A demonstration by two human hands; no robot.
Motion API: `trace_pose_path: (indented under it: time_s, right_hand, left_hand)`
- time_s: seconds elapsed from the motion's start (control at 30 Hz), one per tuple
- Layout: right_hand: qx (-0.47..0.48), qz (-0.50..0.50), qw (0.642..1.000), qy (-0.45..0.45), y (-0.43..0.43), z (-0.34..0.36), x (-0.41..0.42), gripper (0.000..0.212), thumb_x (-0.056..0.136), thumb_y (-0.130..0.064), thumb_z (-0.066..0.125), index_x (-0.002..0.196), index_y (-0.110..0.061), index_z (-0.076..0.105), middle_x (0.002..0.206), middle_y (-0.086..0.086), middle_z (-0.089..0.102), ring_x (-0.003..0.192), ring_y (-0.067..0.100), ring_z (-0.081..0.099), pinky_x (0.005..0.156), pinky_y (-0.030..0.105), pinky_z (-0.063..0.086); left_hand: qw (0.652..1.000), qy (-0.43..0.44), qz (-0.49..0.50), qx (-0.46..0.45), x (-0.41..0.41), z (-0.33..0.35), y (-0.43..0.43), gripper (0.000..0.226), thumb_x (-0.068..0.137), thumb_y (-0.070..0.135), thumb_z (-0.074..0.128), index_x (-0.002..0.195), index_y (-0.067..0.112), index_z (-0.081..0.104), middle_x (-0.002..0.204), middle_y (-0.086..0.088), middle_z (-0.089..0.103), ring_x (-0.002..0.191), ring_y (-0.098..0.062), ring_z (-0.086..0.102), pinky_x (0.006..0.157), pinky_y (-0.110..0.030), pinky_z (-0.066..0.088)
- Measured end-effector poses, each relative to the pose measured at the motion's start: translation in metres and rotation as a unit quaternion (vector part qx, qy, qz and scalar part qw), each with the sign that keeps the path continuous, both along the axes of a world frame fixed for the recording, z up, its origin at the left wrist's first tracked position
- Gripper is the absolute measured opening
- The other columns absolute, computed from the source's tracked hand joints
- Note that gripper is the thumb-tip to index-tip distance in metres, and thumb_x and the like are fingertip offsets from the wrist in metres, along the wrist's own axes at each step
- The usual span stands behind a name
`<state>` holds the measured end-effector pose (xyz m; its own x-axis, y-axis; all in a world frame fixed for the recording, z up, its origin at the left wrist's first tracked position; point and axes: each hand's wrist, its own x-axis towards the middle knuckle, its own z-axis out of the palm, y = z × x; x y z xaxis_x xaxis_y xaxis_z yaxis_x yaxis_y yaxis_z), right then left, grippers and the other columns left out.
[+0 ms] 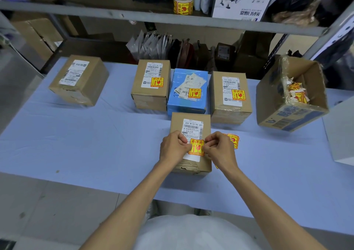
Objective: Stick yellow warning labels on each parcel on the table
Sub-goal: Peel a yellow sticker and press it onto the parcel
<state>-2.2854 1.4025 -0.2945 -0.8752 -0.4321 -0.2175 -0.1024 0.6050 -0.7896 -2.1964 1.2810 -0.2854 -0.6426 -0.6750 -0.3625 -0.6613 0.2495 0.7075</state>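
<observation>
A small brown parcel (190, 123) stands nearest me on the blue table (76, 144). A yellow warning label (197, 147) lies over its white shipping label. My left hand (173, 148) pinches the label's left edge and my right hand (219, 148) pinches its right edge. Behind stand a brown parcel (151, 85), a blue parcel (188, 92) and another brown parcel (230, 96), each with a yellow label on top. At the far left a brown parcel (79, 79) shows only a white shipping label. Loose yellow labels (233, 139) lie right of my right hand.
An open cardboard box (291, 96) with torn label scraps sits tilted at the right. A roll of yellow labels (183, 3) stands on the grey shelf (95, 10) above. Bags and boxes fill the space behind the table. A white object (341, 135) is at the right edge.
</observation>
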Motion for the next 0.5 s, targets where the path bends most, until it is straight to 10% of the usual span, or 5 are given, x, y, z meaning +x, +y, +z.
trace_pose_path:
  time_s: [0.5]
  right_hand:
    - [0.07, 0.044, 0.978, 0.192, -0.001, -0.003, 0.021, 0.012, 0.084, -0.011, 0.067, 0.096, -0.011, 0.066, 0.104, 0.007, 0.054, 0.094, 0.021, 0.054, 0.067, 0.025, 0.038]
  left_hand:
    - [0.992, 0.058, -0.105, -0.047, 0.009, -0.001, -0.008, 0.016, 0.076, 0.024, 0.076, 0.09, 0.03, 0.072, 0.077, 0.009, 0.062, 0.077, -0.005, 0.059, 0.069, -0.022, 0.043]
